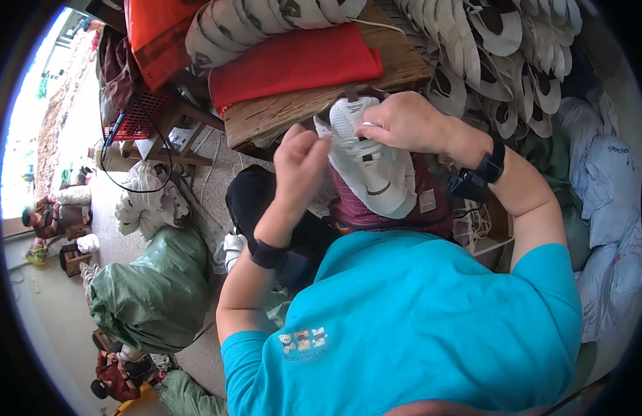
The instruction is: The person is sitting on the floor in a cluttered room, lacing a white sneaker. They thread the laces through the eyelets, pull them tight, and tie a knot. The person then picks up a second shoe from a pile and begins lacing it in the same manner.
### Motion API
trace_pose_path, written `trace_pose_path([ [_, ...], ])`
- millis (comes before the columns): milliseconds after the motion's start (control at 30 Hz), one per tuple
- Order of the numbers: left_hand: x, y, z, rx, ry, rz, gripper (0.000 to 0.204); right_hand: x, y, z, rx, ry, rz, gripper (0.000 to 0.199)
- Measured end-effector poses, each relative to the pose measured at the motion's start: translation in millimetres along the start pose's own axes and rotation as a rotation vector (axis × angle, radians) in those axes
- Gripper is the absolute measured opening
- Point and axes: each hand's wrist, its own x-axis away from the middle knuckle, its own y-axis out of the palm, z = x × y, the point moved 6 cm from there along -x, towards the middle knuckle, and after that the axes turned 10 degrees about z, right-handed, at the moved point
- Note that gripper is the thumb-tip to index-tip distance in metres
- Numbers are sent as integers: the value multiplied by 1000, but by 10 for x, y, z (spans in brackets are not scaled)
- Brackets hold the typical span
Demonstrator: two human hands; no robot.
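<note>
A white shoe upper (pixel 373 177) with a perforated tongue (pixel 347 116) and a dark collar lies on my lap, over a dark red cloth (pixel 432 182). At the upper's right edge, my right hand (pixel 412 123) is closed in a pinch on it, near the tongue. My left hand (pixel 300 158) is closed just off the upper's left edge, thumb against the curled fingers. Whatever it holds, if anything, is too small to make out. Dark bands with small boxes (pixel 473 182) sit on both my wrists.
Ahead stands a wooden bench (pixel 279 118) with folded red cloth (pixel 300 66) and a row of white shoe uppers (pixel 265 28). More uppers (pixel 501 62) hang in bunches at the right, above pale sacks (pixel 615 187). A green sack (pixel 154 291) and a stool are left; other people work farther off.
</note>
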Motion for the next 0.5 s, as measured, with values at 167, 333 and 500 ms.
trace_pose_path([
  [167, 126, 119, -404, 487, -709, -50, 28, 134, -19, 163, -251, 163, 31, 21],
  [333, 144, 158, -349, 661, -747, -43, 30, 318, -129, 111, -319, 213, 138, 25],
  [500, 85, 149, -308, 638, -723, 17, 30, 342, -295, 96, -188, 142, 136, 15],
])
